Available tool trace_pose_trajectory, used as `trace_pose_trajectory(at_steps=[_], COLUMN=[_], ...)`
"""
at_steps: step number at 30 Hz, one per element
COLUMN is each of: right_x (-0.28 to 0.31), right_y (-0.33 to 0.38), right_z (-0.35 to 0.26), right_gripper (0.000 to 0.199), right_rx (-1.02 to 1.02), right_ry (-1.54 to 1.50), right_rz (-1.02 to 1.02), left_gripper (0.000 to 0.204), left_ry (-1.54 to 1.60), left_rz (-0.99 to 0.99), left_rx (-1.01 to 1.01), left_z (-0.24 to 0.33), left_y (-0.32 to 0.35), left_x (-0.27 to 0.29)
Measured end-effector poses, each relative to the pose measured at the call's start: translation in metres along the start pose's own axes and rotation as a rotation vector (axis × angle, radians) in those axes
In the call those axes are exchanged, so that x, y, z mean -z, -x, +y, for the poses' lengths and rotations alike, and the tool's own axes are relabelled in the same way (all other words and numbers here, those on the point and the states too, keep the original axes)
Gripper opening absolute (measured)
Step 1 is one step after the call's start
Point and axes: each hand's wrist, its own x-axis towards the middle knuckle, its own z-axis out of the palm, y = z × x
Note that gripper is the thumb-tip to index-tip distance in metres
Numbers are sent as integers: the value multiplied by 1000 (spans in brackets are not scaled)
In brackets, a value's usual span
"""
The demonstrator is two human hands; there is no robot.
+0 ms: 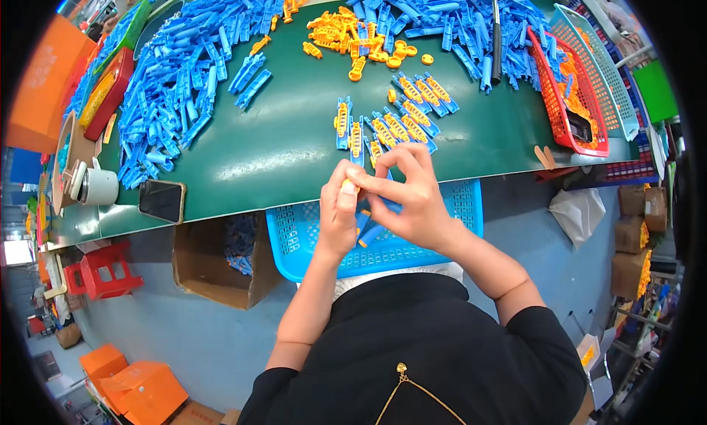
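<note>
My left hand [339,213] is closed at the table's front edge, pinching a small yellow plastic piece [351,184] that is mostly hidden by the fingers. My right hand [414,198] meets it there, thumb and forefinger pressed together close to the same piece; what they grip is hidden. Just beyond my hands lie several blue plastic strips with yellow ribbed inserts [398,126], loosely lined up. Below the hands a light blue basket [375,260] holds a few blue pieces with yellow ends, partly covered by my hands.
Blue plastic parts [173,93] are heaped along the green table's [272,156] left and back. Yellow parts [342,31] lie mid-back. A hammer-like tool [496,42] rests on the pile. Right stands a red basket [545,93]; left are a phone [162,200] and mug [99,186].
</note>
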Motion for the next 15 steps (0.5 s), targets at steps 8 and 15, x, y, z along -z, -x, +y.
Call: trace_pose_trajectory(at_steps=[8,15], right_x=[59,73], right_y=[-16,-44], right_z=[90,183], right_gripper=[19,19], right_rx=[-281,-350], right_ry=[129,682], right_rz=[155,237], left_gripper=[67,29], left_ry=[-382,-1101], left_rz=[-242,39], left_rx=[-71,46], left_z=[43,25], left_y=[-5,-69], left_x=[29,37])
